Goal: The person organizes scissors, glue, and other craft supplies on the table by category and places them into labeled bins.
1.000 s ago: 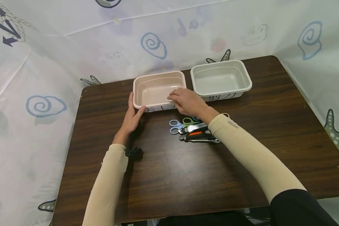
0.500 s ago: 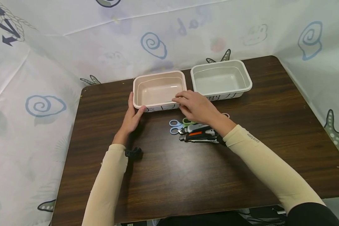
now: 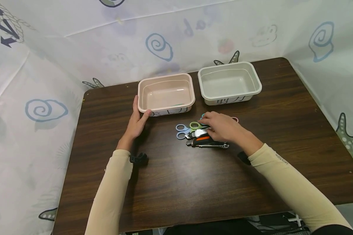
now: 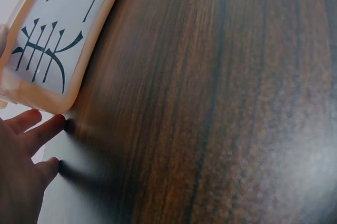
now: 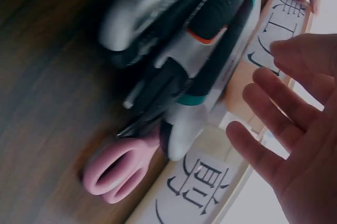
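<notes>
My left hand rests against the left end of the pink plastic box, thumb at the front corner and fingers mostly straight along the side. Inside that box, low by its front wall, shows a sliver of something teal. My right hand hovers over a pile of cutting tools, with nothing in its spread fingers. Below and beside it lie several utility knives, blue-handled scissors, green-handled scissors and pink-handled scissors. My hand hides part of the pile.
A grey-white box stands to the right of the pink one near the back edge. Paper labels with black characters are on the boxes' fronts. A printed cloth hangs behind the dark wooden table.
My right hand has left the pink box's front right side and moved right and toward me, over the tools. The left hand keeps its place on the box.
</notes>
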`<state>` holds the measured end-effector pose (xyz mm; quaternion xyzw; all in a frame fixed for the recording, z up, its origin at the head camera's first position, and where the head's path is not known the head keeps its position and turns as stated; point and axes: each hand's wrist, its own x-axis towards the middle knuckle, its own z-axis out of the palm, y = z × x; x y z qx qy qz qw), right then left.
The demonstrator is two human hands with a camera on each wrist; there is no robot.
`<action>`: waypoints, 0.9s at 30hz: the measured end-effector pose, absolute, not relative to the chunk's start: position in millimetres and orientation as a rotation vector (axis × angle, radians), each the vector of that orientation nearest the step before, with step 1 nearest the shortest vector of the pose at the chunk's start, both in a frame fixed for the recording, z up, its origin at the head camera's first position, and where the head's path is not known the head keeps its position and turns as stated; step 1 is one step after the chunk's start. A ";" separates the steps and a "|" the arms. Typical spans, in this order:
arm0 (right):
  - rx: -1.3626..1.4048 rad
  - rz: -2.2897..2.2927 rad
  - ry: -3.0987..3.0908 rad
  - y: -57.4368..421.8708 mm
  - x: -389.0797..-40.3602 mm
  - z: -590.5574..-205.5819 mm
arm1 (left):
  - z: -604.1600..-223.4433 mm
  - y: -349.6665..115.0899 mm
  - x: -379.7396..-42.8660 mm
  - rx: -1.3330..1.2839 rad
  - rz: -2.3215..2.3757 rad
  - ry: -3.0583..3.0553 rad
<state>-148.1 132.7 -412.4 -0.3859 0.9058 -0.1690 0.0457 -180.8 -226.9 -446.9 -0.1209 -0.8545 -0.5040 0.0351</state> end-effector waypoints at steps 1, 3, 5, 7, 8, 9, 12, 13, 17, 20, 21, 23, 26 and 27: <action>-1.164 -0.499 2.762 134.2 -146.6 -413.5 | -446.3 -226.6 -180.9 -0.376 -1.550 -2.624; -1.143 -0.456 2.760 137.4 -144.1 -414.8 | -445.4 -225.9 -180.9 -0.379 -1.552 -2.621; -1.122 -0.420 2.765 140.0 -142.5 -416.6 | -444.8 -225.5 -180.5 -0.380 -1.551 -2.622; -1.108 -0.392 2.773 142.5 -141.4 -418.5 | -444.5 -225.4 -180.2 -0.379 -1.549 -2.623; -1.106 -0.380 2.778 143.7 -141.0 -419.6 | -444.5 -225.3 -180.0 -0.377 -1.550 -2.623; -1.107 -0.372 2.782 144.7 -140.8 -420.6 | -444.4 -225.4 -179.9 -0.375 -1.550 -2.624; -1.104 -0.367 2.793 147.4 -140.0 -422.9 | -444.6 -225.5 -180.3 -0.371 -1.550 -2.625; -1.102 -0.361 2.795 148.0 -140.0 -423.8 | -444.8 -225.6 -180.3 -0.371 -1.551 -2.624; -1.068 -0.330 2.791 149.6 -141.2 -425.2 | -445.0 -225.6 -180.9 -0.378 -1.553 -2.621; -1.042 -0.307 2.778 150.1 -143.4 -424.9 | -445.1 -225.7 -181.4 -0.379 -1.551 -2.620; -1.036 -0.305 2.772 150.2 -144.1 -424.6 | -445.5 -226.0 -181.7 -0.377 -1.549 -2.619; -1.030 -0.308 2.759 150.1 -145.1 -424.0 | -446.0 -226.4 -181.8 -0.376 -1.544 -2.619; -1.017 -0.318 2.741 150.3 -145.7 -423.3 | -446.3 -226.5 -181.5 -0.378 -1.539 -2.617; -1.012 -0.318 2.737 150.5 -145.9 -423.2 | -446.3 -226.5 -181.2 -0.379 -1.537 -2.615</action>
